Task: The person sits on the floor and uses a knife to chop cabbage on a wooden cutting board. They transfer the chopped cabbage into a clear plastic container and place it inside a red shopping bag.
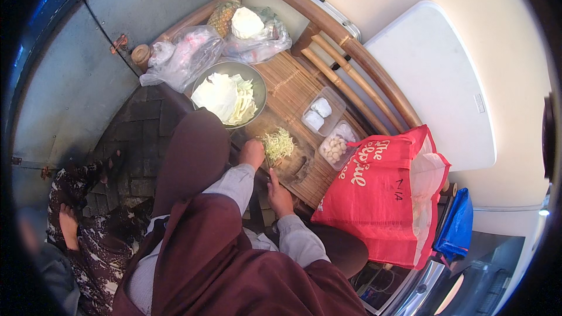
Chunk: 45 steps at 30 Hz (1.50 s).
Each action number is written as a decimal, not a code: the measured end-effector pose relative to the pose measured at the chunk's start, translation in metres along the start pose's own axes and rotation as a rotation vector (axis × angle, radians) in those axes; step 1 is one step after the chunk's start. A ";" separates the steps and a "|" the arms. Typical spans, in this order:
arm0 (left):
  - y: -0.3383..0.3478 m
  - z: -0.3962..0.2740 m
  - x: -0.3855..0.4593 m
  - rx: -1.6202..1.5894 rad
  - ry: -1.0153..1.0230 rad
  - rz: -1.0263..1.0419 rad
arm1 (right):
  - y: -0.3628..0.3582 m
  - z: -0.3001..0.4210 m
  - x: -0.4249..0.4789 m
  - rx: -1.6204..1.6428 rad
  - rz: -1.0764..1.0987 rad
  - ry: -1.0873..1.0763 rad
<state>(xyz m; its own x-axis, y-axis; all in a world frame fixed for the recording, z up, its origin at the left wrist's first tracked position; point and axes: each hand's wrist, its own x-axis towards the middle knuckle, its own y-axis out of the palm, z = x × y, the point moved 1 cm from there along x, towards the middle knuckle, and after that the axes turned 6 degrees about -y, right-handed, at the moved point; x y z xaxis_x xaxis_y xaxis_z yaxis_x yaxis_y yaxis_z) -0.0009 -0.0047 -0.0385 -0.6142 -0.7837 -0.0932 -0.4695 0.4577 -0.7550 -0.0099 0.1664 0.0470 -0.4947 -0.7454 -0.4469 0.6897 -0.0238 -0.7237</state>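
Observation:
My right hand (280,199) grips a knife (268,163), whose thin dark blade points away from me over a worn wooden cutting board (307,153). Beside the blade, on its left, my left hand (252,154) rests with curled fingers at the edge of a heap of finely shredded cabbage (279,144). Whether those fingers pinch cabbage or press on the blade is hidden. Beyond my left hand, a round grey bowl (261,87) holds large pale cabbage leaves (215,96) and cut pieces.
A bamboo table (285,77) carries plastic bags (189,55), a pineapple (222,16), a cabbage head (246,23), a tub with white lumps (322,107) and a tub of peeled garlic cloves (334,149). A red shopping bag (373,210) stands close right. Another person's hand (69,226) is at left.

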 end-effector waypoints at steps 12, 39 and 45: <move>-0.003 -0.002 0.000 0.016 -0.002 -0.034 | 0.004 0.003 0.020 -0.156 -0.020 0.003; 0.000 0.004 0.001 -0.042 -0.065 -0.010 | -0.002 0.004 0.016 -0.126 0.047 0.049; -0.001 -0.001 0.002 0.080 -0.114 0.024 | -0.005 0.010 0.011 -0.410 -0.005 0.054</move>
<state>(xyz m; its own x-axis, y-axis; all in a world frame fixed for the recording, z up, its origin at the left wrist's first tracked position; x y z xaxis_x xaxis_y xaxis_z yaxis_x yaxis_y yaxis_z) -0.0020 -0.0065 -0.0369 -0.5461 -0.8177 -0.1819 -0.4008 0.4457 -0.8004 -0.0137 0.1513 0.0507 -0.5325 -0.7095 -0.4616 0.4246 0.2479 -0.8708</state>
